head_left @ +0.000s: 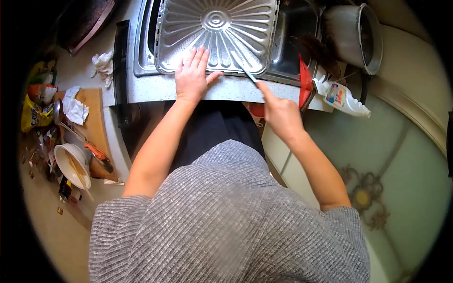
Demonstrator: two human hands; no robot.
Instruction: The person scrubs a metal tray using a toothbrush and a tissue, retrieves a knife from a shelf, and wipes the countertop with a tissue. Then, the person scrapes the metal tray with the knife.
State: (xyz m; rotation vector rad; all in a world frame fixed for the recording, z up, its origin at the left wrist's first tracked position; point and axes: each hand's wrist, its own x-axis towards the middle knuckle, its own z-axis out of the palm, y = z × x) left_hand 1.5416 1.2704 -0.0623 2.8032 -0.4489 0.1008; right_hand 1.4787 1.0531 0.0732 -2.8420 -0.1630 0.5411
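A shiny metal tray (188, 37) with ridges spreading from a round centre lies over the sink (141, 61). My left hand (192, 78) rests on the tray's near edge, fingers stretched out and slightly apart. In my right hand (283, 113) is the handle of a thin brush (245, 70), whose pale end touches the tray's lower right part. The fingers of that hand are wrapped round the handle and partly blurred.
Right of the sink are a large pot (344, 35), a red item (305, 82) and a white spray bottle (347, 100). At left, a cutting board (96, 122) holds crumpled tissue (75, 106), beside a white bowl (71, 165) and packets (40, 108).
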